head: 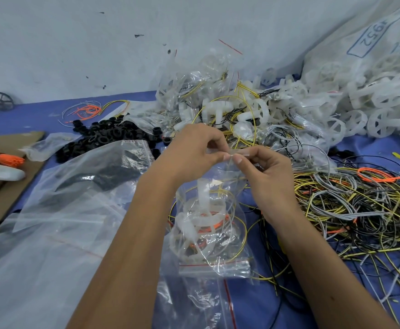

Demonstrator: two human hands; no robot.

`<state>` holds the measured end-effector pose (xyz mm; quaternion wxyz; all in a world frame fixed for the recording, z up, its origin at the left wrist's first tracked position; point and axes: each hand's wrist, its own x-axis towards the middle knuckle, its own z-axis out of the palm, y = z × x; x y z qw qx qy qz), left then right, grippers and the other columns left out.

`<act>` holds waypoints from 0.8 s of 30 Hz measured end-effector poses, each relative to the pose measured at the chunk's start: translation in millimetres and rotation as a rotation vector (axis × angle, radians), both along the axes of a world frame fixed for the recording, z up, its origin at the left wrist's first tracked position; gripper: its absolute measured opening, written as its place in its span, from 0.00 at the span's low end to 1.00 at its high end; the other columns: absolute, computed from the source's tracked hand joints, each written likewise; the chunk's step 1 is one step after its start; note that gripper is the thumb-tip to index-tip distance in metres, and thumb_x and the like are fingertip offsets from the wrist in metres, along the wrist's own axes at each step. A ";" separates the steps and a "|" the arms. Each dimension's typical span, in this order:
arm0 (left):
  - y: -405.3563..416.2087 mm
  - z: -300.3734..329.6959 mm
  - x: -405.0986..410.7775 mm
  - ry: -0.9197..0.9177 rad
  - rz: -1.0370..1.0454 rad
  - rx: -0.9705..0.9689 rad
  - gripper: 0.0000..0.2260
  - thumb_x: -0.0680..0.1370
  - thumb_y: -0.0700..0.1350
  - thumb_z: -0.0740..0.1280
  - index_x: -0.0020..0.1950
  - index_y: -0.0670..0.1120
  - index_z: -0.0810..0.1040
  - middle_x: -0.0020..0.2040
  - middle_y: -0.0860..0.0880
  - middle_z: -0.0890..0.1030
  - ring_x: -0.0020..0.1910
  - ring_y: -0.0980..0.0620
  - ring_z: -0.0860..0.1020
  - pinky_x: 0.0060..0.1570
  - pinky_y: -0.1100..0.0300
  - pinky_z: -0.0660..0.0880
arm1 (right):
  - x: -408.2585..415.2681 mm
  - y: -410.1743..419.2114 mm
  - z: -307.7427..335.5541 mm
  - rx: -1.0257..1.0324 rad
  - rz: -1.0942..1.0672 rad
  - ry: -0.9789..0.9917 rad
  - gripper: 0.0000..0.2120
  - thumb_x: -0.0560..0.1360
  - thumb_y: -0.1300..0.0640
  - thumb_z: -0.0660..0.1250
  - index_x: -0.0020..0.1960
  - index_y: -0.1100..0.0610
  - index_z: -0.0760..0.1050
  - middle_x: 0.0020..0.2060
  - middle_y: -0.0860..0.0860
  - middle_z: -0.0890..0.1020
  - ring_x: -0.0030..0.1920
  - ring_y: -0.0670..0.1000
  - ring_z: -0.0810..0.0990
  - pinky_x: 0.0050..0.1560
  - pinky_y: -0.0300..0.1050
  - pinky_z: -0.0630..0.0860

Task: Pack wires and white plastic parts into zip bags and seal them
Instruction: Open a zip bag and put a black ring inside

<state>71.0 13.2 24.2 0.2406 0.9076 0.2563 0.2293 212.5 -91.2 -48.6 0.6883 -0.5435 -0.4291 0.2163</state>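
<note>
Left hand and right hand pinching the top edge of a zip bag, thumbs meeting. Bag hanging below, holding white parts and wires.

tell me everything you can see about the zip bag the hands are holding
The zip bag is small, clear, crinkled plastic, held upright above the blue table. The left hand and right hand pinch its top strip between fingertips, side by side. Inside sit white plastic parts, a wheel-like ring with a stub, plus looped yellow, orange and pale wires. It hangs over another flat zip bag with a red line.
</note>
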 end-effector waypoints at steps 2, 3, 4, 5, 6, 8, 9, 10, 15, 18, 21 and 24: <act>2.6 -1.5 -2.8 0.005 0.011 -0.006 0.03 0.77 0.43 0.76 0.44 0.49 0.84 0.42 0.53 0.84 0.46 0.55 0.82 0.54 0.53 0.78 | 0.0 0.5 -0.7 -0.005 -0.008 0.008 0.01 0.77 0.61 0.73 0.46 0.58 0.84 0.41 0.57 0.85 0.38 0.47 0.79 0.43 0.49 0.77; 3.5 -2.3 -3.7 0.003 0.010 -0.008 0.02 0.77 0.42 0.76 0.45 0.48 0.85 0.43 0.53 0.84 0.46 0.55 0.82 0.55 0.52 0.78 | -0.3 0.7 -1.0 -0.007 -0.010 0.007 0.02 0.77 0.61 0.73 0.46 0.59 0.83 0.41 0.58 0.85 0.38 0.47 0.78 0.43 0.49 0.77; 3.9 -2.8 -4.3 0.001 0.007 -0.008 0.02 0.77 0.41 0.76 0.45 0.47 0.85 0.42 0.52 0.84 0.46 0.54 0.82 0.55 0.52 0.78 | -0.7 0.9 -1.3 -0.008 -0.010 0.002 0.02 0.77 0.61 0.73 0.46 0.59 0.83 0.42 0.59 0.84 0.38 0.48 0.78 0.43 0.49 0.77; 3.6 -2.8 -4.4 0.001 0.003 -0.004 0.02 0.77 0.41 0.76 0.45 0.46 0.85 0.42 0.53 0.84 0.46 0.55 0.82 0.55 0.52 0.78 | -0.9 1.1 -1.6 -0.008 -0.012 -0.002 0.02 0.77 0.61 0.73 0.45 0.59 0.83 0.42 0.59 0.84 0.39 0.48 0.78 0.43 0.50 0.77; 3.2 -2.5 -4.1 0.001 0.000 0.003 0.02 0.77 0.41 0.75 0.45 0.46 0.85 0.42 0.53 0.84 0.46 0.55 0.81 0.55 0.53 0.78 | -0.8 1.4 -1.9 -0.005 -0.017 -0.001 0.02 0.77 0.61 0.73 0.45 0.58 0.83 0.42 0.59 0.84 0.39 0.48 0.78 0.43 0.50 0.77; 2.2 -1.5 -2.8 0.002 -0.001 0.020 0.03 0.77 0.41 0.75 0.44 0.47 0.84 0.42 0.54 0.84 0.45 0.57 0.81 0.56 0.55 0.77 | 0.3 1.8 -2.4 -0.004 -0.019 0.003 0.02 0.77 0.60 0.73 0.46 0.58 0.83 0.43 0.57 0.85 0.40 0.48 0.80 0.45 0.50 0.79; 1.7 -1.0 -1.9 0.004 0.000 0.029 0.03 0.77 0.42 0.75 0.44 0.48 0.84 0.41 0.55 0.84 0.45 0.58 0.80 0.56 0.55 0.77 | 0.6 1.7 -2.5 -0.005 -0.009 -0.003 0.02 0.78 0.60 0.73 0.47 0.57 0.84 0.42 0.56 0.86 0.40 0.47 0.81 0.45 0.49 0.80; 1.3 -0.8 -1.0 0.006 0.000 0.037 0.03 0.77 0.42 0.75 0.43 0.48 0.84 0.41 0.55 0.83 0.44 0.58 0.80 0.55 0.55 0.78 | 0.5 1.8 -2.6 -0.004 0.008 -0.015 0.02 0.78 0.60 0.72 0.48 0.57 0.84 0.42 0.55 0.86 0.40 0.47 0.81 0.44 0.47 0.80; 6.5 -3.4 -5.3 0.019 0.028 0.019 0.01 0.76 0.43 0.76 0.45 0.47 0.86 0.42 0.54 0.85 0.46 0.55 0.82 0.55 0.50 0.78 | 0.7 3.5 -5.2 0.001 0.011 -0.017 0.04 0.77 0.61 0.73 0.45 0.53 0.85 0.39 0.52 0.86 0.38 0.44 0.81 0.42 0.41 0.79; 9.8 -4.3 -10.4 0.021 0.044 0.007 0.01 0.76 0.42 0.76 0.46 0.45 0.86 0.44 0.51 0.85 0.47 0.53 0.82 0.56 0.49 0.78 | 1.4 4.6 -6.5 0.000 0.018 -0.014 0.05 0.77 0.61 0.74 0.44 0.52 0.84 0.37 0.50 0.85 0.38 0.45 0.81 0.42 0.44 0.79; 8.3 -4.0 -10.7 0.035 0.040 0.018 0.02 0.77 0.42 0.75 0.46 0.45 0.85 0.45 0.51 0.85 0.48 0.53 0.81 0.57 0.49 0.77 | 1.6 4.4 -7.5 -0.015 0.005 -0.062 0.05 0.77 0.58 0.73 0.44 0.50 0.84 0.37 0.46 0.84 0.37 0.44 0.79 0.41 0.44 0.78; 4.4 -2.8 -7.9 0.030 0.008 0.041 0.04 0.77 0.41 0.75 0.43 0.47 0.83 0.43 0.53 0.84 0.48 0.54 0.80 0.56 0.53 0.76 | 1.5 4.1 -7.2 -0.020 0.002 -0.092 0.03 0.77 0.57 0.74 0.45 0.50 0.84 0.38 0.49 0.85 0.39 0.51 0.82 0.41 0.53 0.80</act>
